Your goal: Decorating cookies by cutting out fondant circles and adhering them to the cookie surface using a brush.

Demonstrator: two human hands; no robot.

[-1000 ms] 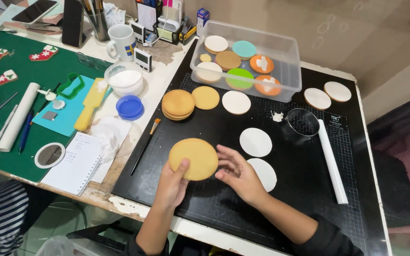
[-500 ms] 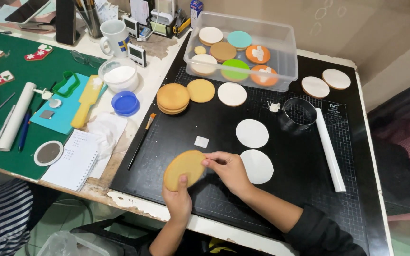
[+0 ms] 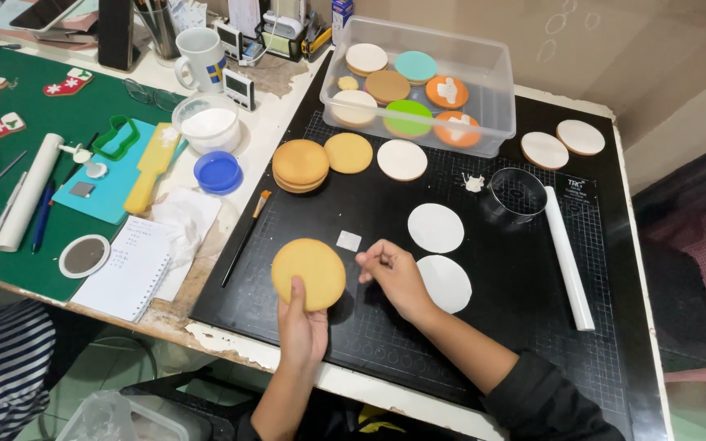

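Left hand [image 3: 302,322] fingers grip round biscuit [image 3: 309,273] by its lower edge; right hand [image 3: 394,273] fingers loosely curled, empty. Advice: support biscuit underneath, avoid snapping.

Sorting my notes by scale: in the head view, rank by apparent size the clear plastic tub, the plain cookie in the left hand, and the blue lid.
1. Clear plastic tub
2. Plain cookie, held by the left hand
3. Blue lid

A worn wooden table [image 3: 230,339] stands against a beige wall [image 3: 655,49].
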